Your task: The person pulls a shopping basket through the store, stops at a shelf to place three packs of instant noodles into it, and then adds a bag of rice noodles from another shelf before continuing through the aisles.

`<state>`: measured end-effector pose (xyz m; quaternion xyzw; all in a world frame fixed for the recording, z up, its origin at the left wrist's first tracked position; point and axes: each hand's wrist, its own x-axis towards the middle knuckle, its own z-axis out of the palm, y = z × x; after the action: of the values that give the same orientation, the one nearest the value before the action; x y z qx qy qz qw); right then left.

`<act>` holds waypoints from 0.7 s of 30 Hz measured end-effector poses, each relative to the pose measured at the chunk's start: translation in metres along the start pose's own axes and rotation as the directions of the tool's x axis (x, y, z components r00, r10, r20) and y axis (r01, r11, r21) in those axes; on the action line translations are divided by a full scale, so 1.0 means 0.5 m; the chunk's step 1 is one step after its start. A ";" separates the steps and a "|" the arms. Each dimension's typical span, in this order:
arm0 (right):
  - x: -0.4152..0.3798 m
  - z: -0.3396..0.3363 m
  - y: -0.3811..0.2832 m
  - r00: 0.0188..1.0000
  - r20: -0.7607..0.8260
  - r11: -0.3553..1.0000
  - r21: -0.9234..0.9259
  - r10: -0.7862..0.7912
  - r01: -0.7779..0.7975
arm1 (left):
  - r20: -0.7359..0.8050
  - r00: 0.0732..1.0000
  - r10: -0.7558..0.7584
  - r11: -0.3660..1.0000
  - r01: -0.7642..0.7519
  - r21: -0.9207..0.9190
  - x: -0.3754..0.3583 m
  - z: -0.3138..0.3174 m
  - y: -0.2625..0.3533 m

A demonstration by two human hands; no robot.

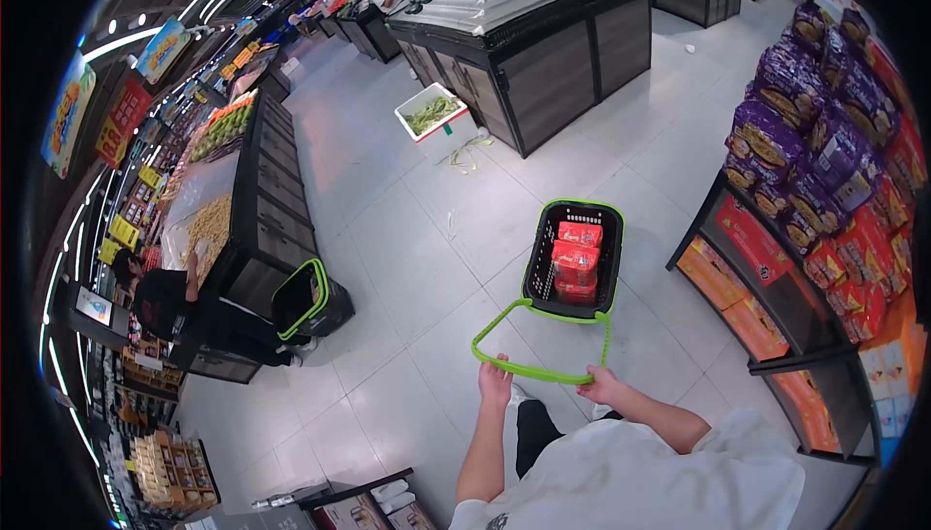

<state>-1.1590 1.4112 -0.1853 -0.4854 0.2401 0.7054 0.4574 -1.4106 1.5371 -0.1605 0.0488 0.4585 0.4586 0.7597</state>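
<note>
A black shopping basket (532, 283) with a lime-green rim stands on the floor ahead of me. Inside it lie several red packages (577, 258) in a row. The basket's green handle (531, 372) is swung toward my body. My left hand (496, 381) is closed around the handle's left end, and my right hand (601, 386) grips it near the right corner. Both arms reach down and forward from my white shirt.
On the right, a display rack holds purple bags (790, 89) and red packs (863, 273). To the left, a person in dark clothes (165, 299) stands by a produce counter, near another basket (333, 307). A white box of greens (433, 113) sits beside the counter (572, 60) ahead.
</note>
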 end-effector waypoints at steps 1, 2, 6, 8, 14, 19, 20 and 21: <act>0.013 0.025 -0.002 1.000 -0.010 1.000 0.013 -0.017 0.017 | -0.004 0.999 -0.033 0.998 0.033 -0.055 0.031 0.014 0.022; 0.024 0.046 -0.001 1.000 0.010 0.999 0.018 -0.030 0.030 | -0.005 0.998 -0.067 0.992 0.066 -0.111 0.063 0.026 0.043; 0.107 0.146 -0.025 0.986 -0.081 0.989 -0.003 -0.145 0.145 | -0.124 0.991 -0.042 0.973 0.013 -0.229 0.161 0.114 0.183; 0.120 0.211 -0.030 0.960 -0.208 0.981 0.007 -0.188 0.194 | -0.008 0.989 -0.148 0.948 0.139 -0.287 0.233 0.137 0.260; 0.184 0.296 -0.100 0.874 -0.383 0.943 0.021 -0.299 0.331 | 0.297 0.887 -0.353 0.934 0.353 0.056 0.431 0.186 0.324; 0.242 0.317 -0.155 0.916 -0.319 0.955 0.092 -0.241 0.283 | 0.267 0.876 -0.402 0.915 0.390 0.101 0.508 0.248 0.349; 0.241 0.326 -0.163 0.921 -0.298 0.951 0.102 -0.251 0.292 | 0.275 0.874 -0.400 0.916 0.380 0.125 0.522 0.266 0.356; 0.242 0.335 -0.177 0.923 -0.282 0.947 0.110 -0.261 0.302 | 0.270 0.877 -0.398 0.917 0.375 0.133 0.532 0.289 0.364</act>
<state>-1.1727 1.6334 -0.2161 -0.5681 0.2793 0.5410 0.5538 -1.3801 1.8889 -0.1607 0.0525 0.3593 0.2672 0.8926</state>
